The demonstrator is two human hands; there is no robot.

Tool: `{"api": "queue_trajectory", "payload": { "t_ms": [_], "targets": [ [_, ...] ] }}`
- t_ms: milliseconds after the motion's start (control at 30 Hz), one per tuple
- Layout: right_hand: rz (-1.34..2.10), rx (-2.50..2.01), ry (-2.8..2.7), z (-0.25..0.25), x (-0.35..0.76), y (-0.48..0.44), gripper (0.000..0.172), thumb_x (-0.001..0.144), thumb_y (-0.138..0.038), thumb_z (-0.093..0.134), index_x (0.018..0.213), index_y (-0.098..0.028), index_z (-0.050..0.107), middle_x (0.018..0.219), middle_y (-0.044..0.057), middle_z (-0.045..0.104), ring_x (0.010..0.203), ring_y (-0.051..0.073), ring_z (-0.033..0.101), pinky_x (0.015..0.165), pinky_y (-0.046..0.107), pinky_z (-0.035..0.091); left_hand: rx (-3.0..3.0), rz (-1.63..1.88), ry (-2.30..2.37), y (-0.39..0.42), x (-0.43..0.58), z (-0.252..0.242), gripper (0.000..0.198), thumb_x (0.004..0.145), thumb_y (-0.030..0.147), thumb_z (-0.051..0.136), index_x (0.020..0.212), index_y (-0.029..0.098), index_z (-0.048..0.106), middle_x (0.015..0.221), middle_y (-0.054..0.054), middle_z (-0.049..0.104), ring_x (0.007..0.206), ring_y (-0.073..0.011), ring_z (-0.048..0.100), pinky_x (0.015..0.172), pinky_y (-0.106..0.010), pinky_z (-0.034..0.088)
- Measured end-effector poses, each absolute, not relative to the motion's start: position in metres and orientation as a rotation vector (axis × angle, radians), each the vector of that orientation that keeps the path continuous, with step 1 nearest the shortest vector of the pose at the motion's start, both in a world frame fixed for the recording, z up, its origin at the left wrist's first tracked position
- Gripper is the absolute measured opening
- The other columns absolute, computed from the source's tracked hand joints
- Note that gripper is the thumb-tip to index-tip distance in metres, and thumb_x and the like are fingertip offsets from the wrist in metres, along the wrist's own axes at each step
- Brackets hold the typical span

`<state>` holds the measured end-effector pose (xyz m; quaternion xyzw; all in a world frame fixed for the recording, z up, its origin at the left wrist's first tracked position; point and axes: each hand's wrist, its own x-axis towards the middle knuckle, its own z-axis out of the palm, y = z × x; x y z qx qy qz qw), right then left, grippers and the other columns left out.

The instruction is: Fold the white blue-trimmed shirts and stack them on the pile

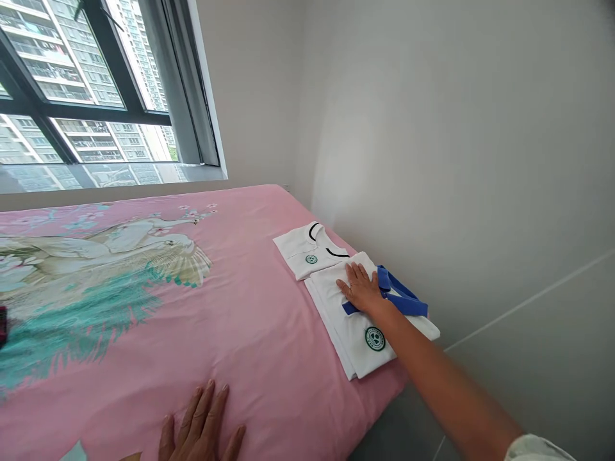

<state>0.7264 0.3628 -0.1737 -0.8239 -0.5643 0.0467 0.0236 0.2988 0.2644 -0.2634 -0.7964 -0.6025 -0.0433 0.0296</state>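
Note:
My right hand (360, 288) lies with fingers spread on a folded white shirt (343, 326) near the bed's right edge. This shirt has a blue collar (408, 304) and a round green badge on its front. Just beyond it and touching it is a second folded white shirt (298, 250), with black trim at the neck and a smaller green badge. At the bottom of the view my left hand (199, 426) rests on the pink bed sheet (254, 320), its fingers apart and nothing in them. The left wrist is out of the frame.
A crane pattern in teal and white covers the left of the sheet. Part of a dark object (2, 326) shows at the left edge. Beyond the bed are a window (86, 112) and a grey curtain (182, 83). A plain wall (456, 160) stands along the right side.

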Motion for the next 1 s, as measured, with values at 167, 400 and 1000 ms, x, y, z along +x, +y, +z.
{"api": "queue_trajectory", "payload": {
  "t_ms": [167, 400, 1000],
  "targets": [
    [0.195, -2.49, -1.764, -0.171, 0.709, 0.363, 0.074, 0.087, -0.064, 0.008, 0.147, -0.02, 0.009, 0.154, 0.006, 0.003, 0.14, 0.025, -0.003, 0.108, 0.057, -0.002, -2.485, -0.18, -1.856, 0.264, 0.298, -0.264, 0.065, 0.078, 0.055, 0.038, 0.135, 0.024, 0.043, 0.148, -0.002, 0.031, 0.138, -0.0241, 0.022, 0.113, -0.049, -0.001],
    [0.297, -2.325, -1.871, -0.158, 0.687, 0.345, 0.071, 0.089, -0.063, 0.008, 0.146, -0.022, 0.014, 0.154, 0.003, 0.009, 0.141, 0.022, -0.001, 0.111, 0.052, -0.001, -2.479, -0.207, -1.824, 0.259, 0.3, -0.256, 0.064, 0.081, 0.053, 0.036, 0.137, 0.022, 0.041, 0.149, -0.002, 0.029, 0.139, -0.0222, 0.019, 0.113, -0.047, -0.002],
    [0.516, -1.884, -2.041, -0.206, 0.492, 0.151, 0.064, 0.093, -0.054, 0.018, 0.146, -0.019, 0.015, 0.153, 0.008, 0.008, 0.141, 0.024, -0.001, 0.111, 0.055, -0.001, -2.469, -0.184, -1.874, 0.251, 0.313, -0.234, 0.062, 0.086, 0.05, 0.029, 0.139, 0.02, 0.035, 0.151, -0.007, 0.026, 0.139, -0.0239, 0.017, 0.11, -0.051, 0.005]
  ]
}}
